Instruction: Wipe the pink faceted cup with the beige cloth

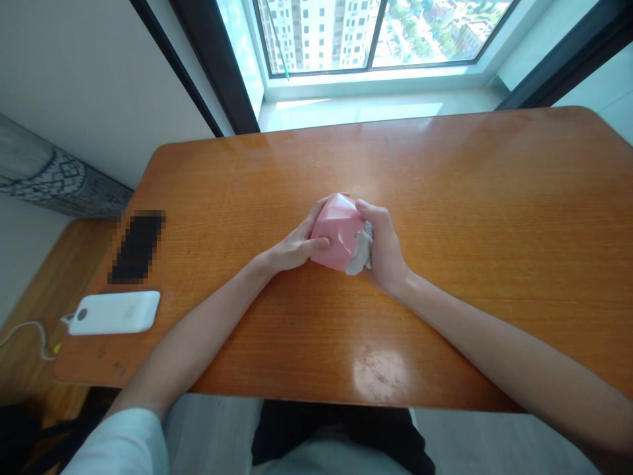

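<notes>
Big orange table is taking up most of the view, sitting right under a window. Off at the left edge a power bank is lying flat with a blurred-out phone just behind it, both well apart from the action. The left hand is wrapping around a pink thing, faceted and glossy, thumb on the near face and fingers round the far side, so it's gripping closed on it. The pink thing is sitting mid-table, low over the wood; can't tell if it's actually touching. The right hand is closing on a small whitish wad and pressing it against the pink thing's right side, fingertips hooking over the top. Looks to me like wiping. If so, I'd say the left hand should be doing the bracing while the right is working the wad into the creases between facets, turning the piece bit by bit rather than squeezing hard
</notes>
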The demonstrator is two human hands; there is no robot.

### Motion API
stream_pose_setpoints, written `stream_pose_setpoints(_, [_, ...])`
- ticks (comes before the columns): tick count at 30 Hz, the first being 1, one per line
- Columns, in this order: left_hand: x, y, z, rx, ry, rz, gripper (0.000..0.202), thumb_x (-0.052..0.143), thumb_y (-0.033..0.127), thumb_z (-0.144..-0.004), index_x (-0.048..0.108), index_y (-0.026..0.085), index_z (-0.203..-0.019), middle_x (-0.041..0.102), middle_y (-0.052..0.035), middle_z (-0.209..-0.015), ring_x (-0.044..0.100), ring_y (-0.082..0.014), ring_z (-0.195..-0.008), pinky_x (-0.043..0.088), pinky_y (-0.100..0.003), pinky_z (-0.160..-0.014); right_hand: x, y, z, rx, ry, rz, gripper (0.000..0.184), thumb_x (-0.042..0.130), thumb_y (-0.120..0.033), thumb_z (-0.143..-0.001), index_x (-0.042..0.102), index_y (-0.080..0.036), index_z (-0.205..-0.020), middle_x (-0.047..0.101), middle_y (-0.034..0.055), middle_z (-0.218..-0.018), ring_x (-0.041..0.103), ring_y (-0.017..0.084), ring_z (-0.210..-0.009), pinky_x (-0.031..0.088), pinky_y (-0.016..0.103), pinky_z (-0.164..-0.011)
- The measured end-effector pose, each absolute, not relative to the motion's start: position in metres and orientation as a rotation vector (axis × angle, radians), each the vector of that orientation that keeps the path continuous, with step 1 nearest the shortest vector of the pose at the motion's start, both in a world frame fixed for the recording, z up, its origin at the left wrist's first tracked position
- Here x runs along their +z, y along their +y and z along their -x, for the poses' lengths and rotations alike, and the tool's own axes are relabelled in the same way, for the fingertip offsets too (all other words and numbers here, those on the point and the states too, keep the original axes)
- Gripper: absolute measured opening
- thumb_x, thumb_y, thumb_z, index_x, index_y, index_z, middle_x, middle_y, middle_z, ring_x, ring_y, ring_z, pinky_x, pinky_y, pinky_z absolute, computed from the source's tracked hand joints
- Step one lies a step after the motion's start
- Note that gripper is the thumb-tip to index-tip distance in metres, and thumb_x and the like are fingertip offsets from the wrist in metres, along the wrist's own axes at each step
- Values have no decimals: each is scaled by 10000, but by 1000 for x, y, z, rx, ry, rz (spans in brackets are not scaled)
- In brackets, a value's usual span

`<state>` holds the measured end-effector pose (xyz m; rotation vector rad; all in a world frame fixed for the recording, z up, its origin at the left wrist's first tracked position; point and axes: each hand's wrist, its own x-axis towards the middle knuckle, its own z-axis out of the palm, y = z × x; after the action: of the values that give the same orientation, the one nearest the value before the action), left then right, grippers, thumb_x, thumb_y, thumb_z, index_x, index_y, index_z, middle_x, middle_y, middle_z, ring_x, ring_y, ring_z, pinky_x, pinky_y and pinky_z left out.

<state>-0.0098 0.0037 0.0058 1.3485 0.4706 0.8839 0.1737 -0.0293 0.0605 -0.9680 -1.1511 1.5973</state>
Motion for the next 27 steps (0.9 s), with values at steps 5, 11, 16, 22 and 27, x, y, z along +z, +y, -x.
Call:
stream_pose_setpoints(5, [8,0,12,874,517,-1311,1037,802,798,-807,500,245,-1630,688,-144,-1502,661,-369,-1379,531,-451,-1160,46,-28,-187,866,-1996,900,465,737,-587,-901,563,-243,-640,524,-22,-574,403,136,-569,307,325,-576])
stream_pose_setpoints(11, [0,2,8,904,534,-1282,1036,765,844,-820,518,259,-1639,686,-128,-1535,621,-395,-1445,521,-461,-1200,44,-19,-191,376,-2242,807,361,742,-498,-877,645,-233,-652,619,13,-620,442,153,-610,294,341,-610])
stream_pose_setpoints(16, [0,1,4,896,406,-1274,1123,521,1023,-845,419,305,-1704,628,-171,-1612,595,-394,-1512,545,-487,-1196,64,-24,-187,1026,-1878,923,484,746,-577,-924,544,-239,-642,520,-23,-598,415,133,-578,322,318,-581])
stream_pose_setpoints(22, [16,-2,2,925,432,-1306,1318,876,896,-667,310,384,-1742,558,-145,-1674,577,-411,-1532,529,-507,-1210,78,-15,-184,1833,-948,950,510,639,-763,-921,633,-270,-790,657,17,-675,604,213,-650,525,354,-618])
stream_pose_setpoints(27, [10,5,3,903,472,-1392,1297,991,664,-693,276,384,-1738,580,-147,-1624,667,-373,-1373,575,-465,-1111,70,-14,-180,1820,-874,982,519,668,-787,-883,649,-271,-832,657,11,-668,611,210,-650,547,353,-625])
